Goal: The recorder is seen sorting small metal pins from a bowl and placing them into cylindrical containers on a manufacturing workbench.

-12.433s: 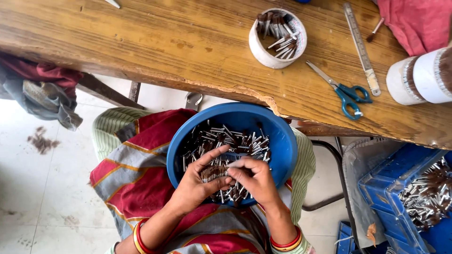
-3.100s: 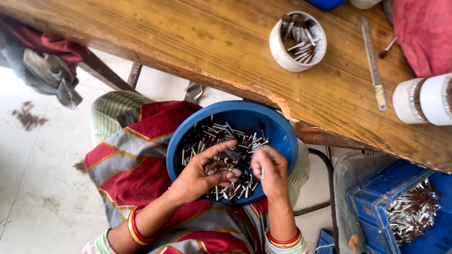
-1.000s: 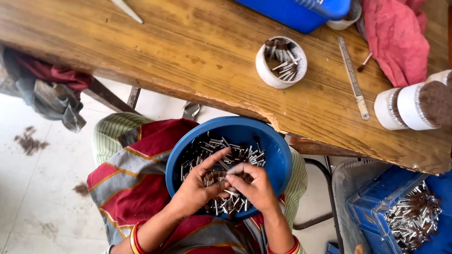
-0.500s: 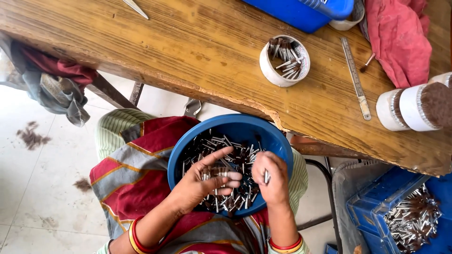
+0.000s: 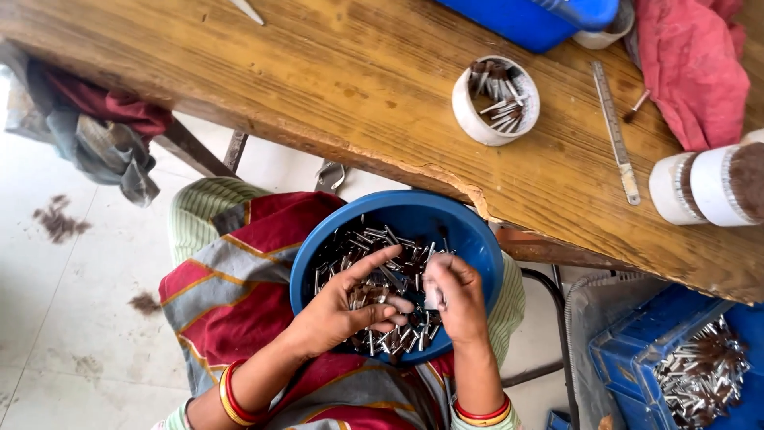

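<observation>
While the left hand point(image 5: 338, 314) rests spread on the metal pins point(image 5: 374, 271), the right hand point(image 5: 455, 296) has closed its fingers around a small piece picked from the bowl point(image 5: 469, 231).

Half a second ago the right hand held one pin upright between its fingertips, clear of the heap; now it has curled inward and the piece is mostly hidden against the palm, so its kind is hard to tell. The left hand has barely shifted: fingers loosely open, thumb and forefinger apart, touching the pins and gripping none that I can see. The bowl sits on the lap, its far rim tucked under the tabletop point(image 5: 318, 87), where a white cup point(image 5: 495, 99) holds more pins. My reading is that sorting goes on one piece at a time.
</observation>
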